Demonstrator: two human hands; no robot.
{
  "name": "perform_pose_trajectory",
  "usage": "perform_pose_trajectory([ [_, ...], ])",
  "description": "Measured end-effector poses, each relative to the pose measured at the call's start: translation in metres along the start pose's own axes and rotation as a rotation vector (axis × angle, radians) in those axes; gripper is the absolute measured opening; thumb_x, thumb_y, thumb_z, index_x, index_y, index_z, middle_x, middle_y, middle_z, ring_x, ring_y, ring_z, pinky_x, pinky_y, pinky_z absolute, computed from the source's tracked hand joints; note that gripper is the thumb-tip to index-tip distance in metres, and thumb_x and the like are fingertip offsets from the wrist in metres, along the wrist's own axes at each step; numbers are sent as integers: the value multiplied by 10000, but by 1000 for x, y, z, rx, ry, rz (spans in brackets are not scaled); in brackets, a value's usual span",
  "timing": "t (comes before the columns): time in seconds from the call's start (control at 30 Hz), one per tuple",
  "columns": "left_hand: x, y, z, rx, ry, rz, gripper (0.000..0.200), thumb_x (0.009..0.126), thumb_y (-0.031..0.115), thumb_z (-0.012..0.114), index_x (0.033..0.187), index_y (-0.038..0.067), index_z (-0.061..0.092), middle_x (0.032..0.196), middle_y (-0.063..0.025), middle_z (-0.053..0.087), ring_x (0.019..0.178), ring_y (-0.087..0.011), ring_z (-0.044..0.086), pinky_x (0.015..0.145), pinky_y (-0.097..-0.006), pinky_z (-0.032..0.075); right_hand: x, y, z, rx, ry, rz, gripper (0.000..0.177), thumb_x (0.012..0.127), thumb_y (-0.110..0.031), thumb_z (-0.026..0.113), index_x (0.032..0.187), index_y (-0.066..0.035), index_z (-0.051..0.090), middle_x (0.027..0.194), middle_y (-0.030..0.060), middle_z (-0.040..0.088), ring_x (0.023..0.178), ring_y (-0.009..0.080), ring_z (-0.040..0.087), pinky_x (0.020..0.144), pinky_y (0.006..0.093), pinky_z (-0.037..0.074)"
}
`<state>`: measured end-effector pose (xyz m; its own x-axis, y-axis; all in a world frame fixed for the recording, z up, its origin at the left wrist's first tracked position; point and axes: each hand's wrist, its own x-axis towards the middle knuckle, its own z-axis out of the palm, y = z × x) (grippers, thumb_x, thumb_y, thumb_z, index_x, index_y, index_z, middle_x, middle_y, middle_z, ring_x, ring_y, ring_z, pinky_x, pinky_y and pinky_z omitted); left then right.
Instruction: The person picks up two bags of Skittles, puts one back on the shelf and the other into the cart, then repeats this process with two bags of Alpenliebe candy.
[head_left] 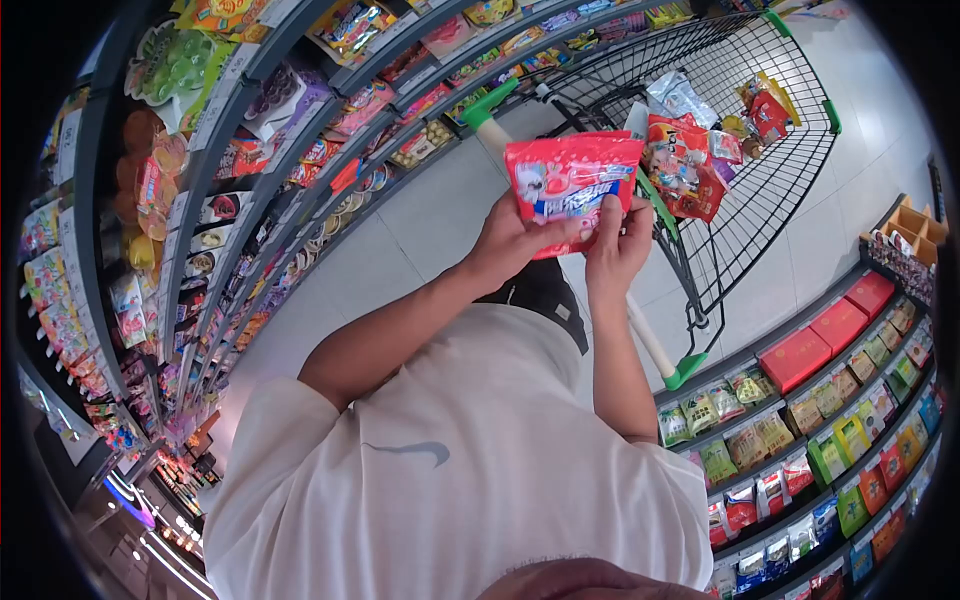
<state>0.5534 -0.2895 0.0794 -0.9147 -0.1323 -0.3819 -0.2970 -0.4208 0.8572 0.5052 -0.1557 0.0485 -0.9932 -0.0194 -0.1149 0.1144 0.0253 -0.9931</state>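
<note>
A red and pink candy bag (572, 185) with white and blue print is held upright in front of my body, near the cart's handle side. My left hand (510, 238) grips its lower left edge, the thumb lying across the front. On the lower right, my right hand (618, 240) holds the same bag, with the thumb on its face. The fingers behind the bag are hidden. Just beyond it is a wire shopping cart (740, 235) with green corners, holding a red multicoloured bag (680, 165), a silver bag (682, 98) and a red and yellow bag (770, 108).
Shelves (215, 130) of packaged sweets curve along the left and top. At the lower right, another shelf unit (790, 395) carries snack bags and red boxes (797, 360). A wooden divided rack (915, 228) stands at the right edge. Pale floor tiles (400, 235) lie between the shelves.
</note>
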Motion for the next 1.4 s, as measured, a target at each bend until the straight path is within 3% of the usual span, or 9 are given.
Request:
perform_pose_trajectory([
  [0.17,12,-9,-11,112,125,232,350,889,117,701,1179,-19,559,1112,-84,666,1006,-125,628,877,-292,504,-13,9,-24,-299,65,-319,137,993,-123,540,1050,-7,494,921,55,530,808,117,505,721,274,442],
  [0.3,28,-21,-31,331,163,442,314,884,112,703,1133,-30,576,1079,-105,677,977,-145,639,846,-309,505,-39,8,-62,-741,-304,-285,280,889,-185,696,1031,-1,539,923,137,577,818,293,574,710,369,476],
  [0.4,40,-32,-42,451,135,508,335,865,58,702,1153,-34,555,1109,-118,658,979,-153,636,866,-306,497,-52,4,-75,-910,-299,-177,353,859,-317,724,1008,-30,582,873,138,606,797,336,612,651,415,482],
  [0.5,46,-42,-41,478,105,646,324,857,47,706,1136,-37,563,1087,-124,667,959,-156,648,835,-302,509,-57,6,-96,-1107,-332,72,405,846,-430,707,961,-56,602,775,112,617,712,333,638,588,438,472],
  [0.7,61,-43,-14,431,19,779,327,845,50,716,1123,-52,577,1027,-123,690,908,-170,673,782,-305,524,-66,10,-105,-1201,-277,26,389,859,-443,686,897,-67,594,727,123,623,652,366,623,562,447,450],
  [0.83,71,-49,1,648,231,900,310,840,221,743,1024,17,598,857,-124,668,741,-283,680,642,-357,525,-73,24,-112,-1227,-222,-58,420,835,-491,691,882,-84,602,724,98,605,633,352,608,543,441,444],
  [1.1,82,-48,11,598,237,759,328,849,274,729,996,31,565,779,-100,677,657,-266,682,600,-350,526,-70,33,-115,-1297,-152,-132,422,833,-506,683,884,-93,612,728,88,608,614,342,604,518,435,423],
  [1.27,96,-42,19,715,218,598,376,858,372,672,985,42,543,761,-131,676,681,-348,674,604,-442,516,-61,34,-117,-1324,-116,-138,414,838,-506,683,890,-102,609,718,95,612,593,348,596,501,432,407],
  [1.4,103,-37,29,725,217,502,455,861,392,687,1118,40,556,875,-135,710,777,-333,697,689,-418,528,-51,39,-123,-1318,-78,-174,394,848,-488,685,903,-104,614,698,96,616,568,341,587,492,430,395],
])
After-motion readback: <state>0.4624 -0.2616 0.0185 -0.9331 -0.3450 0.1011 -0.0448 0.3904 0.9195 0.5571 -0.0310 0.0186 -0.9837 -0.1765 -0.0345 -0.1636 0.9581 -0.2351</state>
